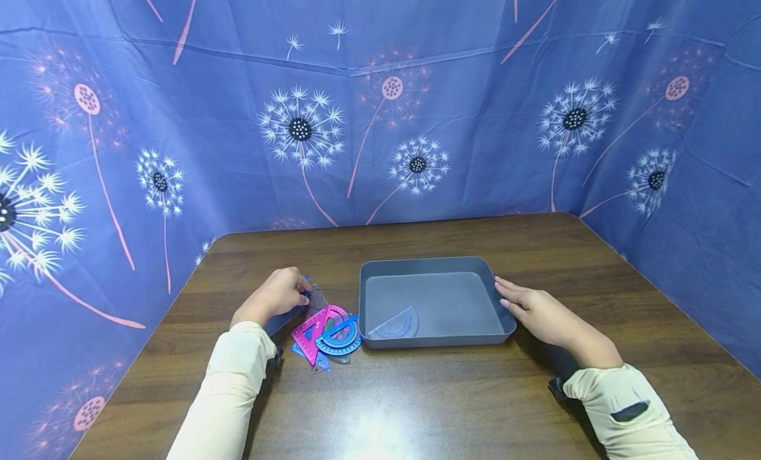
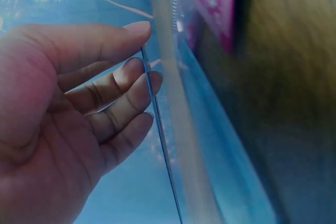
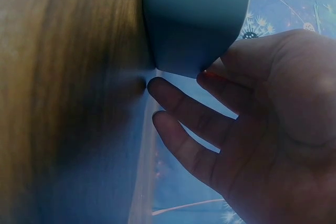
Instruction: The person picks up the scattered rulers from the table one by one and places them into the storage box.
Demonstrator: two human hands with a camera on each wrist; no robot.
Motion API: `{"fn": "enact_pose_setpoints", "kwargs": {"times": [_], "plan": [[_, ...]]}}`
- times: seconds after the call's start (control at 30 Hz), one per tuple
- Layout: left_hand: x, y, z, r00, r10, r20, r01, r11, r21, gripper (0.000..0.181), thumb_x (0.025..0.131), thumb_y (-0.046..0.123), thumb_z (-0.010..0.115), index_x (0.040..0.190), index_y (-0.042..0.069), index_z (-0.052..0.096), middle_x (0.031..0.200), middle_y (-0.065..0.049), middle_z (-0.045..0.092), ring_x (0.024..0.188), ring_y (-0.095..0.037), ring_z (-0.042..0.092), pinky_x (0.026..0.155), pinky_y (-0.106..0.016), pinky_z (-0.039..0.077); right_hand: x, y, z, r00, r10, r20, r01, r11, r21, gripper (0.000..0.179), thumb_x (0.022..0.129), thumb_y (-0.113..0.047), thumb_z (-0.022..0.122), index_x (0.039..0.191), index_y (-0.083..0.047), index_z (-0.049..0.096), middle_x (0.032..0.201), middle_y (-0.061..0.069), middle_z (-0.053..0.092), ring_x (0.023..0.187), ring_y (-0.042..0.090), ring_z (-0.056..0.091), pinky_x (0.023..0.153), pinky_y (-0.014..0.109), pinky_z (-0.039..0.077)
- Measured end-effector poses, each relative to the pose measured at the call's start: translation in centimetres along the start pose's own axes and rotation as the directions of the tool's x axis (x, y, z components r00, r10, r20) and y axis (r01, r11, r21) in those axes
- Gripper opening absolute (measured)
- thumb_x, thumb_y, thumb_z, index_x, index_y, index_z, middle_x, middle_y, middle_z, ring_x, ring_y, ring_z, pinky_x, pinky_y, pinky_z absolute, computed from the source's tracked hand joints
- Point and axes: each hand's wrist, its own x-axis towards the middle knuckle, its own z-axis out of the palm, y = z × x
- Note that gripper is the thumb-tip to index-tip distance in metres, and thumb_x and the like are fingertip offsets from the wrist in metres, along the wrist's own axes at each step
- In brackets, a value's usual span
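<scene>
My left hand (image 1: 277,295) pinches a thin blue see-through plastic piece (image 2: 160,124) between thumb and fingers, at the left edge of a loose pile. The left wrist view shows the piece edge-on, so its outline is hidden. In the pile lie a pink set square (image 1: 304,335), a pink protractor (image 1: 337,310), a blue protractor (image 1: 351,345) and a dark translucent piece (image 1: 318,300). My right hand (image 1: 538,311), fingers extended, touches the right wall of a grey rectangular tray (image 1: 452,301). Inside the tray's front left part lies a clear protractor (image 1: 401,324).
Everything stands on a brown wood-grain table (image 1: 273,407). The pile lies close against the tray's left wall. A blue cloth (image 1: 487,169) printed with dandelions hangs behind the table and along its sides.
</scene>
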Motion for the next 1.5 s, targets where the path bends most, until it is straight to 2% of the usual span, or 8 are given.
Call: {"fn": "enact_pose_setpoints", "kwargs": {"times": [0.17, 0.37, 0.53, 0.67, 0.93, 1.2, 1.27, 1.5], "plan": [[-0.1, 0.9, -0.4, 0.998, 0.055, -0.026, -0.054, 0.998, 0.022, 0.017, 0.082, 0.005, 0.077, 0.098, 0.001, 0.078, 0.092, -0.008, 0.063, 0.081, -0.020, 0.057, 0.079, -0.040, 0.050, 0.0, 0.1, 0.1, 1.000, -0.003, 0.000, 0.003, 1.000, 0.004, 0.043, 0.100, -0.007, 0.055, 0.139, 0.009, 0.050, 0.150, 0.024, 0.042, 0.136, 0.043, 0.041, 0.106, 0.059, 0.033], [-0.3, 3.0, -1.0, 0.990, 0.129, -0.051, -0.126, 0.991, 0.046, 0.016, 0.083, 0.006, 0.079, 0.098, 0.001, 0.077, 0.093, -0.006, 0.060, 0.082, -0.019, 0.057, 0.080, -0.039, 0.052, 0.0, 0.1, 0.1, 1.000, -0.013, -0.005, 0.013, 1.000, -0.007, 0.042, 0.099, -0.005, 0.056, 0.138, 0.010, 0.050, 0.149, 0.025, 0.043, 0.136, 0.043, 0.041, 0.105, 0.059, 0.033], [-0.5, 5.4, -1.4, 0.968, 0.238, -0.081, -0.231, 0.969, 0.086, 0.015, 0.082, 0.005, 0.078, 0.097, 0.003, 0.078, 0.095, -0.004, 0.059, 0.087, -0.020, 0.059, 0.082, -0.038, 0.053, 0.0, 0.1, 0.1, 1.000, -0.015, -0.010, 0.015, 1.000, -0.007, 0.042, 0.100, -0.006, 0.055, 0.138, 0.010, 0.050, 0.149, 0.024, 0.043, 0.136, 0.042, 0.042, 0.105, 0.059, 0.033], [-0.7, 7.6, -1.2, 0.948, 0.309, -0.074, -0.301, 0.948, 0.102, 0.016, 0.084, 0.006, 0.077, 0.100, 0.006, 0.078, 0.098, -0.002, 0.057, 0.089, -0.019, 0.060, 0.083, -0.035, 0.053, 0.0, 0.0, 0.1, 1.000, -0.013, -0.008, 0.013, 1.000, -0.006, 0.042, 0.099, -0.005, 0.056, 0.138, 0.010, 0.050, 0.149, 0.024, 0.043, 0.136, 0.042, 0.042, 0.105, 0.059, 0.033], [-0.8, 11.9, 0.6, 0.897, 0.442, 0.015, -0.441, 0.891, 0.106, 0.019, 0.089, 0.008, 0.074, 0.107, 0.005, 0.076, 0.106, -0.002, 0.055, 0.090, -0.015, 0.057, 0.082, -0.031, 0.052, 0.1, -0.2, 0.0, 1.000, -0.014, -0.005, 0.014, 1.000, -0.010, 0.041, 0.100, -0.006, 0.056, 0.137, 0.010, 0.051, 0.148, 0.025, 0.044, 0.135, 0.044, 0.042, 0.105, 0.060, 0.034], [-0.4, 14.1, 3.2, 0.834, 0.550, 0.046, -0.552, 0.827, 0.105, 0.016, 0.086, 0.006, 0.073, 0.102, 0.007, 0.078, 0.099, -0.001, 0.056, 0.084, -0.011, 0.053, 0.078, -0.025, 0.050, 0.1, -0.5, -0.1, 1.000, -0.015, -0.008, 0.015, 1.000, -0.003, 0.041, 0.100, -0.006, 0.057, 0.136, 0.010, 0.052, 0.147, 0.025, 0.045, 0.134, 0.044, 0.043, 0.105, 0.060, 0.035], [-0.3, 14.4, 3.7, 0.828, 0.557, 0.061, -0.560, 0.821, 0.108, 0.019, 0.086, 0.006, 0.073, 0.105, 0.006, 0.078, 0.098, -0.001, 0.056, 0.083, -0.010, 0.053, 0.079, -0.023, 0.050, 0.1, -0.5, -0.1, 1.000, -0.025, -0.010, 0.025, 1.000, -0.007, 0.040, 0.100, -0.007, 0.057, 0.136, 0.011, 0.053, 0.146, 0.026, 0.045, 0.134, 0.044, 0.044, 0.104, 0.059, 0.036], [0.1, 14.7, 4.7, 0.823, 0.554, 0.125, -0.567, 0.815, 0.118, 0.019, 0.089, 0.009, 0.073, 0.107, 0.009, 0.078, 0.095, 0.000, 0.057, 0.081, -0.007, 0.051, 0.079, -0.021, 0.049, 0.2, -0.4, -0.2, 1.000, -0.027, -0.007, 0.027, 1.000, -0.009, 0.041, 0.100, -0.009, 0.057, 0.137, 0.010, 0.052, 0.147, 0.025, 0.045, 0.134, 0.042, 0.045, 0.104, 0.058, 0.036]]}}
